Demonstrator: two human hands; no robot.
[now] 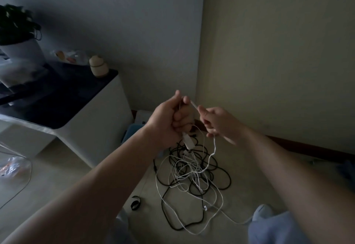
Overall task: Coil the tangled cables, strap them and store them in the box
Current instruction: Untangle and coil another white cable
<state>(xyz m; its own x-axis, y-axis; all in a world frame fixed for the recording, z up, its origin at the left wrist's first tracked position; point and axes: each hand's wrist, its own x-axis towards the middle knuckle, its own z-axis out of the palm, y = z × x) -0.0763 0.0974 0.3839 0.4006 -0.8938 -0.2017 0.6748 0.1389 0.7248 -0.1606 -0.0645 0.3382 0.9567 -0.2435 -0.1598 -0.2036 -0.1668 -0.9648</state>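
Note:
A tangle of black and white cables (192, 172) lies on the pale floor in front of me. My left hand (169, 119) is raised above it and grips one white cable (211, 155), whose white plug end (188, 142) hangs below the fist. My right hand (217, 122) pinches the same white cable a little to the right; the cable runs taut between the hands, then drops in a curve into the tangle. A blue box (132, 132) sits on the floor behind my left wrist, mostly hidden. A black strap loop (135, 202) lies on the floor near my left forearm.
A white cabinet with a dark top (80, 113) stands at the left, carrying a potted plant (17, 38) and a small jar (98, 66). Walls meet in a corner behind the hands. A plastic bag (13, 167) and a thin wire lie at the far left. My knees show at the bottom.

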